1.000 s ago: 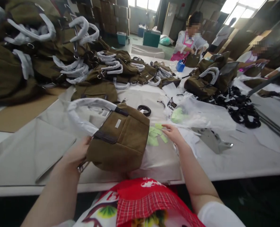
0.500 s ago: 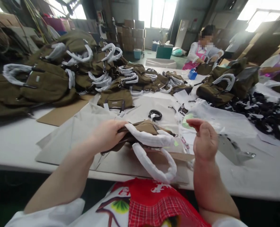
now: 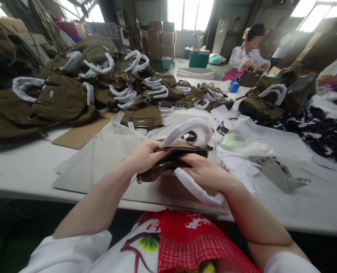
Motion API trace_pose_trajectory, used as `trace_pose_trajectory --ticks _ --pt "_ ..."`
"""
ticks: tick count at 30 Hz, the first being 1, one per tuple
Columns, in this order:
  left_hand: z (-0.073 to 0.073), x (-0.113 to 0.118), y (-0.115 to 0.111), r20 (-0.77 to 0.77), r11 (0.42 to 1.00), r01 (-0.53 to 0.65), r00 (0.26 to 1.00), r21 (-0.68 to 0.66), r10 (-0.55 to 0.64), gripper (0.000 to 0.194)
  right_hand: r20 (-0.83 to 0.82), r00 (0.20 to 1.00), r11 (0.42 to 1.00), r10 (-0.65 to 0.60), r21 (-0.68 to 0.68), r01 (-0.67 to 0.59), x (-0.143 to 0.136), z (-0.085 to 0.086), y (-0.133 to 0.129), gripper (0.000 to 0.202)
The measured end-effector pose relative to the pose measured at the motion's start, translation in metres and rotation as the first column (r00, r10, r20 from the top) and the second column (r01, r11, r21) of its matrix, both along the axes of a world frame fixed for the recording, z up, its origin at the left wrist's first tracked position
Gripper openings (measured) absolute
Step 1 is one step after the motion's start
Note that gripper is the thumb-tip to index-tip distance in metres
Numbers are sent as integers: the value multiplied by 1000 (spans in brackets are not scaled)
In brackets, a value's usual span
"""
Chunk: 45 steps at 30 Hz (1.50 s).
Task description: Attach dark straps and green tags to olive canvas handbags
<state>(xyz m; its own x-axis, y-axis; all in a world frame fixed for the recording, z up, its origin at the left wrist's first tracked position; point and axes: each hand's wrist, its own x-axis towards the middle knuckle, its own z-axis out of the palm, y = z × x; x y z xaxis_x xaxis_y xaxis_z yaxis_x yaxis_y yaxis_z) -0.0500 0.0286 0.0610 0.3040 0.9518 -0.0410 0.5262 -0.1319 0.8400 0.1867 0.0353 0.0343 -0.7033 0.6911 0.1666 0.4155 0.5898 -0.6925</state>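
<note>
In front of me a brown handbag [image 3: 168, 182] stands with its zipped top parted. My left hand [image 3: 145, 155] grips the bag's rim at the left end, thumb on the near side of the opening. My right hand [image 3: 205, 170] reaches into the mouth from the right; its fingertips are hidden inside, so whether they hold anything does not show. Both handles are wrapped in white paper: the far handle [image 3: 197, 125] stands up behind the opening, while the near handle [image 3: 197, 191] hangs toward me below my right wrist.
Olive bags [image 3: 63, 98] with wrapped handles are heaped along the left and back of the table. Black straps [image 3: 325, 140] lie piled at right, near clear plastic [image 3: 268, 136]. Cardboard [image 3: 83, 132] lies at left. A co-worker [image 3: 245, 57] handles a bag across the table.
My right hand has come in from the right and gone into the bag's mouth. The bag's top has spread apart, and the far handle has swung up and back.
</note>
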Motion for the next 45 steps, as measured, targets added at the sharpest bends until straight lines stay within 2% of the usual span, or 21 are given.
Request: trace_pose_trajectory --ticks 2,4,7,8,10,13,16,18,19,21,23,24,26,27,29,31,33,35,37,42,45 --pt "-10 -2 2 122 996 -84 989 -36 88 41 52 997 998 52 23 -54 -18 -1 -5 27" --pt "-20 -8 3 237 968 -250 939 -21 248 39 153 970 981 190 -4 -192 -30 6 -18 25" --pt "-31 -19 1 393 925 -375 842 -68 370 35 172 897 910 407 -165 -381 -35 18 -33 25" --pt "-33 -21 -2 434 925 -363 819 -115 375 35 125 905 895 406 -256 -366 -36 19 -34 27" --pt "-36 -19 -10 512 924 -318 769 -211 381 35 51 968 863 246 -467 -194 -39 14 -28 31" --pt "-39 -6 -25 589 920 -259 710 -292 387 34 74 997 730 -26 -679 70 -49 -4 -13 26" --pt "-43 7 -38 559 948 -206 769 -243 311 29 90 996 630 11 -774 63 -62 -19 -6 10" --pt "-46 10 -41 502 960 -214 820 -178 276 27 102 994 599 46 -799 54 -68 -23 -9 20" --pt "-47 9 -41 479 962 -226 834 -155 274 26 115 992 617 53 -785 58 -69 -23 -11 23" --pt "-47 5 -39 447 958 -254 847 -135 288 25 173 983 760 56 -646 71 -70 -21 -16 26" --pt "-44 -1 -35 439 956 -256 849 -146 295 26 312 950 946 -10 -305 110 -68 -18 -16 26" --pt "-42 -3 -34 444 956 -246 847 -159 291 27 386 919 987 -78 -102 126 -66 -17 -15 26" --pt "-38 -7 -32 449 958 -217 849 -186 279 30 491 842 970 -224 197 144 -62 -15 -9 26" --pt "-36 -8 -31 446 958 -211 851 -194 278 31 521 807 951 -277 269 153 -60 -15 -6 27" --pt "-34 -9 -31 436 954 -219 852 -203 288 32 540 770 927 -341 329 180 -57 -15 -1 28" --pt "-33 -9 -30 440 946 -237 841 -222 314 33 496 784 908 -374 368 200 -57 -15 0 27" --pt "-33 -8 -30 456 937 -243 824 -250 335 34 424 854 910 -301 396 123 -58 -16 -3 24" --pt "-34 -8 -28 466 933 -236 816 -272 342 35 384 913 910 -138 413 -36 -59 -16 -6 23" --pt "-35 -9 -27 472 934 -219 816 -281 334 34 396 918 900 -21 408 -155 -61 -17 -8 23" --pt "-39 -15 -24 381 968 -208 891 -143 248 20 438 899 891 -30 420 -175 -60 -20 -9 18" --pt "-38 -17 -23 231 947 -322 922 10 311 19 417 909 899 -2 399 -181 -61 -22 -11 19"
